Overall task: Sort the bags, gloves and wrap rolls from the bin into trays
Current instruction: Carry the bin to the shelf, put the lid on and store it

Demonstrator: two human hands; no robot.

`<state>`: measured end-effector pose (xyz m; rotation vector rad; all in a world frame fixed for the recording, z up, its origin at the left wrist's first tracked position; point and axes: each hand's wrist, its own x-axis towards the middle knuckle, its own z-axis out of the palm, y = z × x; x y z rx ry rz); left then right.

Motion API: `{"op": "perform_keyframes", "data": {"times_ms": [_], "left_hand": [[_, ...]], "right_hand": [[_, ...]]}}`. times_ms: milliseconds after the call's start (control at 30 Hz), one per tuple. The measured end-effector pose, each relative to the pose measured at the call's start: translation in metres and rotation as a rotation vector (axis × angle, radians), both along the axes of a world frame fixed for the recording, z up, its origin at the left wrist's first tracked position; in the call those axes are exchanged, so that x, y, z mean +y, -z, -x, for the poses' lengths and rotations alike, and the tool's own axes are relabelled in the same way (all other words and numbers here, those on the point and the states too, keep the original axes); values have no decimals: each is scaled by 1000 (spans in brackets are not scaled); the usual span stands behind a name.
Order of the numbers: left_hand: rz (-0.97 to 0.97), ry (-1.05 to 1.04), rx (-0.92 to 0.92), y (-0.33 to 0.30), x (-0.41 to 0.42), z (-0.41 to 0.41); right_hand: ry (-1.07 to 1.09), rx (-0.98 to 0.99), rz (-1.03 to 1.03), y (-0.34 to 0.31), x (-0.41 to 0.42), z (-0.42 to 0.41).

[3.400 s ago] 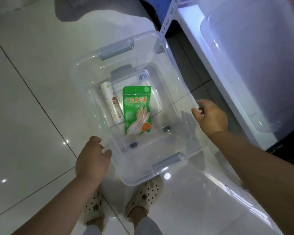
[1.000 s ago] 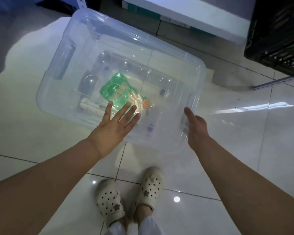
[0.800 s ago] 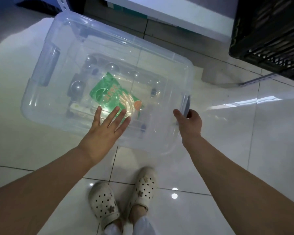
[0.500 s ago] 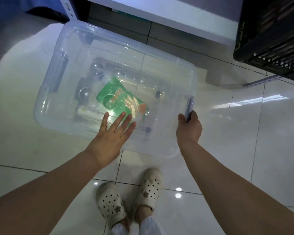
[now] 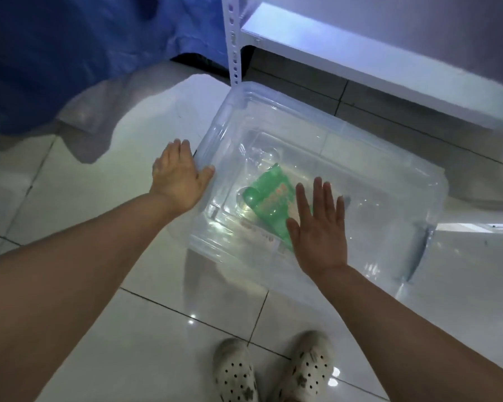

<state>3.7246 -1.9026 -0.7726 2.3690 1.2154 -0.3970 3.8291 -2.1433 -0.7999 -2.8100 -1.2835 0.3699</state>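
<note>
A clear plastic bin [image 5: 302,111] stands on the tiled floor in front of me. Inside it lies a green glove packet [image 5: 269,195], and a pale wrap roll [image 5: 259,232] shows faintly beside it near the front wall. My left hand [image 5: 179,175] rests flat against the bin's left end, fingers straight and holding nothing. My right hand [image 5: 320,227] is spread flat over the bin's near side, above the packet's lower end, which it hides. Whether it touches the plastic I cannot tell.
A white metal shelf [image 5: 360,53] with a perforated upright [image 5: 233,39] stands just behind the bin. Blue cloth [image 5: 70,53] hangs at the upper left. My two white shoes [image 5: 235,369] are on the floor below the bin.
My left hand left the top of the bin and went to its left end. My right hand let go of the right handle and now lies flat above the packet.
</note>
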Motion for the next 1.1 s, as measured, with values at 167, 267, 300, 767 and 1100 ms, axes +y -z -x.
{"op": "perform_keyframes", "data": {"times_ms": [167,267,300,767,1100], "left_hand": [[607,-521,-232,11,28,-1],[311,-351,-248,10,32,2],[223,-282,-274,9,30,2],[71,-197,-347,-2,-3,4],[143,-564,-120,-19,-44,13]], "right_hand": [[-35,-48,23,4,-2,-1],[-28,-72,36,5,-1,1],[-28,-78,37,5,-1,1],[36,126,-177,-7,-18,-15],[1316,669,-365,-40,-122,-69]]}}
